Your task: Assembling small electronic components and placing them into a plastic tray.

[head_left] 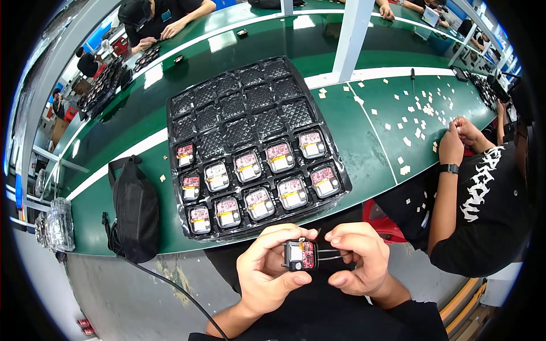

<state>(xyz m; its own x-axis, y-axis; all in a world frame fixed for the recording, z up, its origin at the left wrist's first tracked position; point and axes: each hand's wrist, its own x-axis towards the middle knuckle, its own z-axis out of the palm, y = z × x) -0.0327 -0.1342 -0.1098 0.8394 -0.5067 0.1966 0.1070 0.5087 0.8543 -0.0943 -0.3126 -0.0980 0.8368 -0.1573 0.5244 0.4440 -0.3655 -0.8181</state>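
Below the tray's near edge, my left hand (272,266) grips a small black electronic device (300,254) between thumb and fingers. Its open side shows a red circuit board and a pale silver block. My right hand (363,258) is closed on thin metal prongs that look like tweezers (329,255), reaching to the device's right side. The far end of the prongs is hidden in my fingers. Beyond my hands lies a black plastic tray (259,227); several similar devices (260,203) sit in its nearer compartments, while its far compartments hold none.
A black bag (135,207) stands left of the tray, with a black cable (176,288) running down. Small pale squares (424,111) and a screwdriver (413,79) lie on the green table at right. A white post (351,42) rises behind. Co-workers sit right and across.
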